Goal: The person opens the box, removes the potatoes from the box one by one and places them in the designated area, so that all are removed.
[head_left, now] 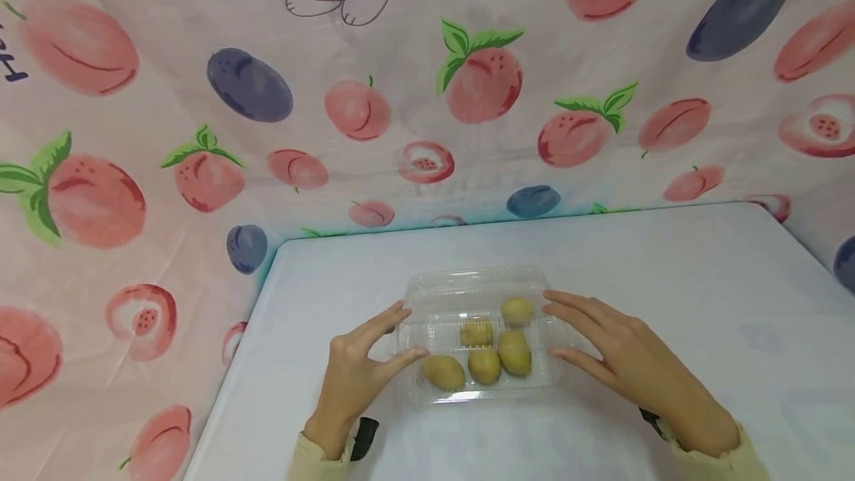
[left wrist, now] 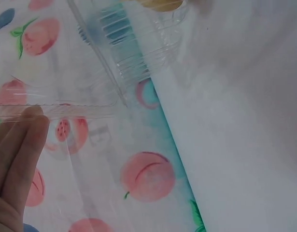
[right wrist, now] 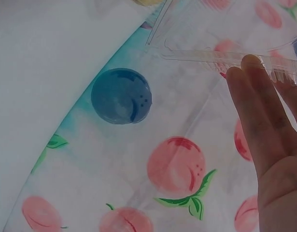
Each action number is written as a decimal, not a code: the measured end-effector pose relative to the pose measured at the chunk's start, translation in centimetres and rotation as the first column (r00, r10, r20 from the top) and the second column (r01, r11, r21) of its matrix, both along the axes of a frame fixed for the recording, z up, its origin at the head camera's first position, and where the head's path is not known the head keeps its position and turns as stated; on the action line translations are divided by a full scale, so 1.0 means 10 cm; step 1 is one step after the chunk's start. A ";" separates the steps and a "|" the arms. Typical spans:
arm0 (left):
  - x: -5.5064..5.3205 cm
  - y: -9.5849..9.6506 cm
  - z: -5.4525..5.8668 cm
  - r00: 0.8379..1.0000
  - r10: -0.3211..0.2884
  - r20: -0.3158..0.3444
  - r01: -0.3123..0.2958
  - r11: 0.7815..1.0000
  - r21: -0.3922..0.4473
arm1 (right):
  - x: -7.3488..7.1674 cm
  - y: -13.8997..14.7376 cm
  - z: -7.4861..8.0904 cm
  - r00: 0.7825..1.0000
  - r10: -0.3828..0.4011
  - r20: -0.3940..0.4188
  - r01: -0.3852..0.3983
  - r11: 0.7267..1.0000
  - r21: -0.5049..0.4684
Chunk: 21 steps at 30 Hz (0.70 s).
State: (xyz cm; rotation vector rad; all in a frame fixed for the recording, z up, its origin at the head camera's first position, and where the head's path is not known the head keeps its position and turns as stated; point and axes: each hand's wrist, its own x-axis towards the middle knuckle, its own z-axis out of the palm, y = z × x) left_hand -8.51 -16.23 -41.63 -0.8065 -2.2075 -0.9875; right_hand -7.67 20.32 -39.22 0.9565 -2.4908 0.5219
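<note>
A clear plastic clamshell box [head_left: 481, 394] holds several yellow-green oval fruits [head_left: 514, 353]. Its transparent lid [head_left: 477, 284] stands raised over the box. At the lid's left side my left hand [head_left: 364, 362] holds the edge, fingertips on the far side and thumb on the near side. The right hand [head_left: 624, 351] does likewise at the right side. In the left wrist view, extended fingertips [left wrist: 36, 115] meet the lid's rim [left wrist: 85, 110]. The right wrist view has fingertips [right wrist: 242, 72] at the rim [right wrist: 191, 55]; both thumbs are hidden in the wrist views.
The box lies on a white table [head_left: 307, 288]. Behind it and along the left hangs a pink cloth [head_left: 387, 43] printed with fruits, meeting the table's back edge. A dark wrist strap [head_left: 364, 439] shows below the left hand.
</note>
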 end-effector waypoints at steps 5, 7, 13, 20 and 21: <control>-0.04 -0.02 0.06 0.999 0.016 0.032 -0.016 1.000 0.006 | -0.03 -0.02 0.02 1.000 0.011 0.006 -0.011 0.999 -0.043; -0.04 -0.02 0.07 0.999 0.025 0.041 -0.025 1.000 0.011 | -0.05 -0.03 0.02 1.000 0.009 0.013 -0.009 0.998 -0.064; -0.07 -0.01 0.10 0.996 0.049 0.072 -0.052 0.998 0.045 | -0.10 -0.03 0.04 0.999 -0.007 0.047 0.012 0.994 -0.113; -0.11 0.01 0.11 0.986 0.046 0.161 -0.062 0.994 0.094 | -0.17 -0.04 0.06 0.998 -0.025 0.064 0.034 0.988 -0.150; -0.12 0.01 0.11 0.984 0.049 0.170 -0.066 0.993 0.096 | -0.18 -0.04 0.06 0.997 -0.031 0.070 0.041 0.988 -0.152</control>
